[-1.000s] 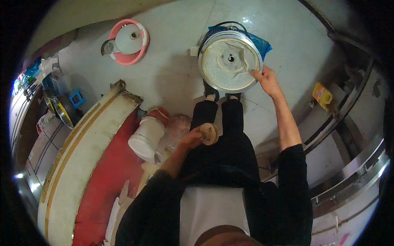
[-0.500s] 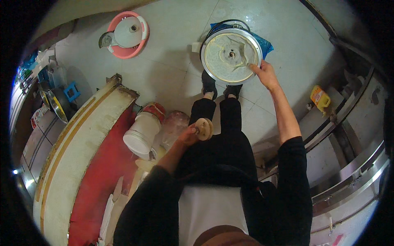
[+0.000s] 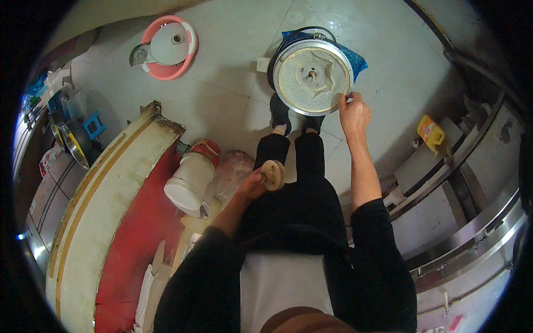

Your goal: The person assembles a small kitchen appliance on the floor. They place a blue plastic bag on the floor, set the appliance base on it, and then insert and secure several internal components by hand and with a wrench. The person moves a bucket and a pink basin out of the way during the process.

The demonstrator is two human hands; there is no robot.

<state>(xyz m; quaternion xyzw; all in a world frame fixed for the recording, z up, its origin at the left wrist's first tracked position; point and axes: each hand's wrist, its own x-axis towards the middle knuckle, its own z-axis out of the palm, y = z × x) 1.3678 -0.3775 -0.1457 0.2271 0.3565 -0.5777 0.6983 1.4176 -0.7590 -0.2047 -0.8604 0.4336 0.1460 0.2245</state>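
Observation:
A round metal machine base point(image 3: 312, 75) with a bright rim and a small central shaft stands on the floor in front of my feet. Inside it lies a whitish, wrinkled layer with a jagged, star-like outline. My right hand point(image 3: 354, 115) is at the near right of its rim, thumb and fingers pinched together; what they pinch, if anything, is too small to make out. Held over my thigh, my left hand point(image 3: 252, 186) is closed on a thick cream-coloured disc point(image 3: 273, 175), gripping it by its underside, where the fingers are partly hidden.
Blue plastic point(image 3: 352, 59) lies behind the machine base. A pink basin point(image 3: 191, 53) with a white disc-shaped part in it sits at the far left. White buckets point(image 3: 186, 186) stand beside my left leg, near a red-sided counter point(image 3: 139, 222). A yellow bottle point(image 3: 431, 133) is at right.
My right hand has drawn back from the wrinkled layer toward the rim, its forearm swinging left. The layer's raised fold lies flatter. My left hand keeps the disc.

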